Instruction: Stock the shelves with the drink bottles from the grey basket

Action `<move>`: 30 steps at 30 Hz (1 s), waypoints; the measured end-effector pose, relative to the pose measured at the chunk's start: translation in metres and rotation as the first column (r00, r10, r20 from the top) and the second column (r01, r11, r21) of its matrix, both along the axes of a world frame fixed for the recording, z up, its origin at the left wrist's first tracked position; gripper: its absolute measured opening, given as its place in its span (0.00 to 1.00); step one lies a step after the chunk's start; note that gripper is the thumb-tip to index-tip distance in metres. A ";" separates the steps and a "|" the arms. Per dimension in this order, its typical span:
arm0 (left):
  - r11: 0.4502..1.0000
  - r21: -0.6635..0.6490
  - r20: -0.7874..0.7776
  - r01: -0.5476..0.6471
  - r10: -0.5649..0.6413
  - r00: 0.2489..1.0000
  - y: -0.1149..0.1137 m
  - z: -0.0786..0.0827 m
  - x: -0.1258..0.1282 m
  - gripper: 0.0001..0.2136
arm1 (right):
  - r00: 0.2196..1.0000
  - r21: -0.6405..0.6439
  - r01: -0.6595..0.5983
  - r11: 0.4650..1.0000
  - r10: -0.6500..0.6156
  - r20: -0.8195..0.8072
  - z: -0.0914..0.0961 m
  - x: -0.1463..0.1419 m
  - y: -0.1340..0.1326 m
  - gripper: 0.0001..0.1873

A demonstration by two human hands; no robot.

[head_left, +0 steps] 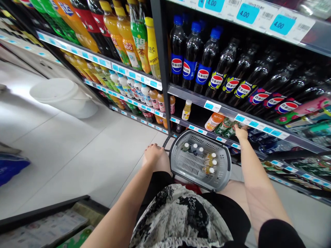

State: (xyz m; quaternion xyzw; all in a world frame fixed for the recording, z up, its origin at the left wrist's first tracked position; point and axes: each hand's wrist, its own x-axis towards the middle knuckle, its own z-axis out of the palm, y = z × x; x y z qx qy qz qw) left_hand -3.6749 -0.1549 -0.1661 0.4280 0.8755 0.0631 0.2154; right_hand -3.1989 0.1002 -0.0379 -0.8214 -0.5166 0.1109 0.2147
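My left hand (154,156) is closed round the black handle of a grey shopping basket (222,172), which holds several small bottles (210,163). My right hand (241,132) reaches into the second-lowest shelf and grips a green bottle (227,126) lying among others there. An orange bottle (214,120) lies just left of it. Above, a row of dark cola bottles (203,62) fills the shelf.
Shelves of juice and tea bottles (129,38) run away to the left. A white lidded bucket (62,96) stands on the pale tiled floor (77,148). A blue object (10,167) sits at the left edge. Cartons (51,227) lie at bottom left.
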 end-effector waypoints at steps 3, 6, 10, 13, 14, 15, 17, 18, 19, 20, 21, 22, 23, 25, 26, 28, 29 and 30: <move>1.000 -0.011 -0.002 0.004 -0.004 1.000 0.001 0.001 0.000 0.27 | 0.997 -0.029 0.041 0.999 -0.043 -0.064 0.001 -0.002 -0.003 0.39; 1.000 -0.022 -0.006 0.010 -0.010 1.000 0.001 0.002 0.000 0.27 | 0.997 -0.011 0.012 1.000 -0.013 -0.082 0.002 -0.002 -0.006 0.42; 1.000 -0.022 -0.009 0.018 -0.018 1.000 0.001 0.002 0.000 0.27 | 0.996 -0.068 0.028 0.997 -0.033 -0.078 0.004 0.001 -0.006 0.41; 1.000 -0.022 -0.013 0.012 -0.013 1.000 0.001 0.001 0.000 0.27 | 0.997 -0.101 0.031 0.994 -0.038 -0.065 0.007 0.001 -0.003 0.41; 1.000 -0.019 -0.014 0.011 -0.011 1.000 0.001 0.001 0.000 0.27 | 0.998 -0.098 0.028 0.995 -0.034 -0.056 0.007 -0.001 -0.003 0.41; 1.000 -0.017 -0.014 0.009 -0.009 1.000 0.001 0.000 0.000 0.27 | 0.999 -0.091 0.028 0.996 -0.031 -0.042 0.007 -0.003 -0.005 0.42; 1.000 -0.014 -0.011 0.007 -0.007 1.000 0.001 0.000 0.000 0.26 | 0.999 -0.044 0.036 0.998 -0.036 -0.007 0.000 -0.010 -0.014 0.44; 1.000 -0.015 -0.009 0.006 -0.006 1.000 0.001 -0.001 0.000 0.26 | 0.999 0.006 0.039 0.999 -0.039 0.015 -0.008 -0.014 -0.022 0.45; 1.000 -0.018 -0.007 0.005 -0.005 1.000 0.001 -0.001 -0.001 0.26 | 0.998 0.067 0.036 0.997 -0.039 0.039 -0.020 -0.018 -0.034 0.46; 1.000 -0.022 -0.007 0.004 -0.004 1.000 0.001 -0.001 -0.001 0.26 | 0.997 0.144 0.018 0.989 -0.029 0.073 -0.035 -0.022 -0.048 0.48; 1.000 -0.024 -0.009 0.004 -0.004 1.000 0.001 -0.001 -0.001 0.26 | 0.992 0.212 -0.016 0.977 -0.011 0.129 -0.054 -0.025 -0.066 0.48; 1.000 -0.025 -0.010 0.003 -0.003 1.000 0.001 -0.001 -0.001 0.26 | 0.983 0.226 -0.061 0.972 0.019 0.182 -0.075 -0.027 -0.085 0.49; 1.000 -0.026 -0.012 0.001 -0.002 1.000 0.000 -0.001 -0.001 0.25 | 0.972 0.180 -0.107 0.978 0.064 0.226 -0.098 -0.028 -0.107 0.49; 1.000 -0.026 -0.015 0.001 -0.001 1.000 -0.001 0.000 -0.001 0.25 | 0.932 -0.036 -0.229 0.973 0.230 0.280 -0.143 -0.027 -0.150 0.46; 1.000 -0.028 -0.016 0.002 -0.002 1.000 -0.002 0.001 -0.001 0.25 | 0.903 -0.172 -0.286 0.943 0.325 0.281 -0.165 -0.026 -0.171 0.44; 0.999 -0.036 -0.016 0.005 -0.006 1.000 -0.003 0.002 -0.002 0.25 | 0.874 -0.438 -0.321 0.840 0.441 0.203 -0.200 -0.025 -0.208 0.44; 0.999 -0.040 -0.014 0.008 -0.008 1.000 -0.004 0.002 -0.003 0.25 | 0.888 -0.560 -0.308 0.769 0.444 0.122 -0.214 -0.026 -0.223 0.44; 0.999 -0.044 -0.011 0.009 -0.010 1.000 -0.004 0.002 -0.004 0.25 | 0.905 -0.655 -0.298 0.694 0.425 0.038 -0.225 -0.029 -0.235 0.41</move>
